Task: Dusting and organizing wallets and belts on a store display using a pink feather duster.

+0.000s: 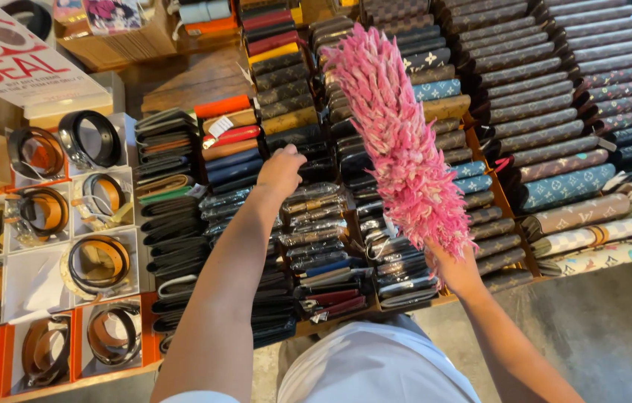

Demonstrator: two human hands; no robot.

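Observation:
My right hand (456,270) grips the handle of a fluffy pink duster (399,127), whose head reaches up and to the left over rows of wallets. My left hand (280,172) stretches forward to the middle rows, its fingers curled down onto dark wallets (297,142) standing on edge. I cannot tell whether it grasps one or only touches them.
A display table is packed with upright wallets (540,97) in brown, black, blue and patterned colours. Coiled belts in white and orange boxes (99,261) fill the left side. A red and white sign (10,56) lies at the top left. Grey floor (607,328) shows at the lower right.

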